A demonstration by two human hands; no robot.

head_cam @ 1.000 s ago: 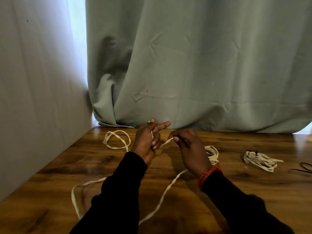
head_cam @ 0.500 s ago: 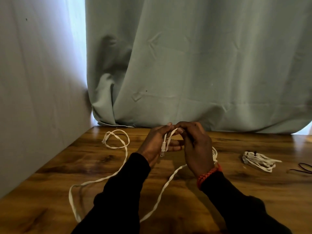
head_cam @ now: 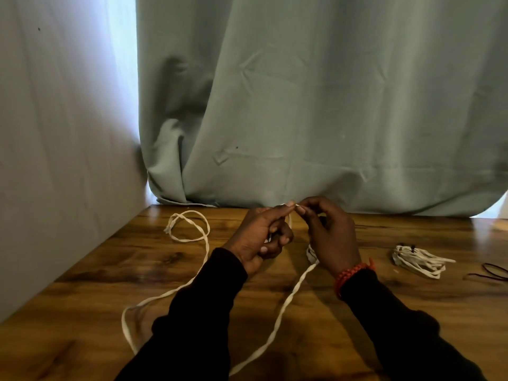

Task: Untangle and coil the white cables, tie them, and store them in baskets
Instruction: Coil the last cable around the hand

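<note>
Both hands are raised together over the far middle of the wooden table, just in front of the grey-green curtain. The left hand has its fingers curled around the white cable, with the forefinger and thumb stretched up to pinch it at the top. The right hand meets it there, its fingertips pinching the same short stretch of cable, so the two pinches almost touch. From the hands the cable drops to the table: one twisted length runs toward the near edge between the two black sleeves, and another sweeps out to the left, curving along the near left part of the table and up into a loose loop at the far left. A small coil of it lies partly hidden behind the right wrist, which wears an orange-red bracelet. To the right, well apart, lies a bundled white cable, and a thin dark cord sits at the right edge.
</note>
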